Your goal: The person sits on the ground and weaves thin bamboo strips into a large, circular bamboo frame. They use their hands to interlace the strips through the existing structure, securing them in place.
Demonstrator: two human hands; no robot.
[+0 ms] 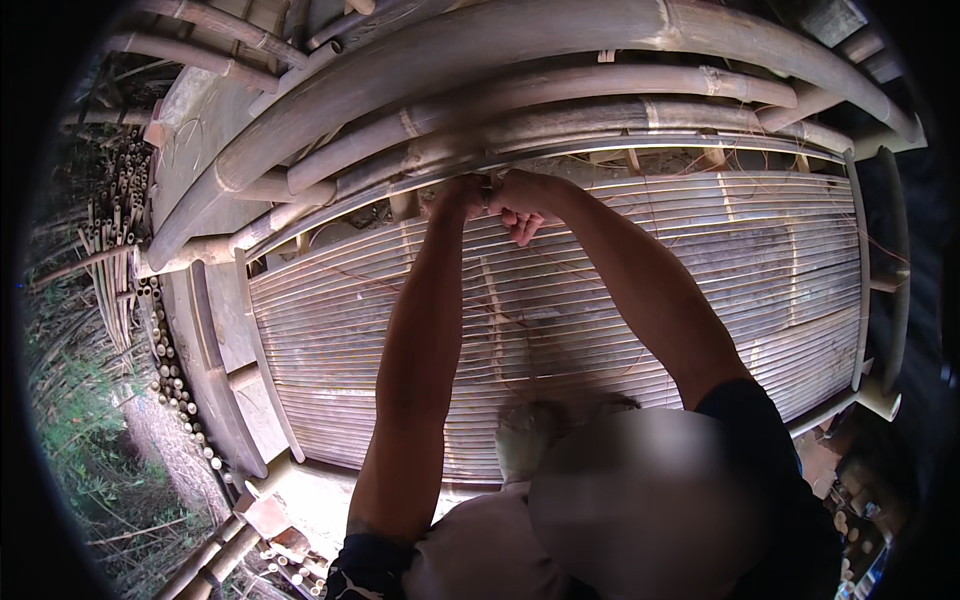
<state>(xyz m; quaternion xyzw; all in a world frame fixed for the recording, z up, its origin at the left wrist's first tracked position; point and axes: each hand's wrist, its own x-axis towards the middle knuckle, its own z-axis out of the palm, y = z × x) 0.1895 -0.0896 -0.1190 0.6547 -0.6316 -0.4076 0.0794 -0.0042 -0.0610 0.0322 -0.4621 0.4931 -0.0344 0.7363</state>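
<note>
Both my arms stretch forward over a bamboo slat bench (640, 290) whose many thin strips run from left to right. At its far edge, my left hand (461, 194) is closed, with the knuckles toward me. Right beside it, nearly touching, my right hand (528, 197) is closed too, its lower fingers curled inward. Both hands are at a long thin bamboo strip (700, 142) along the back of the seat. Whatever is pinched between them is hidden by the fingers. Thin reddish-brown ties (878, 240) stick out around the slats.
Thick bamboo poles (560, 42) form the backrest beyond my hands. A bamboo side rail (215, 340) stands at the left, another upright pole (897, 300) at the right. Cut bamboo lengths (125, 190) are piled at the far left, near green plants (80, 440).
</note>
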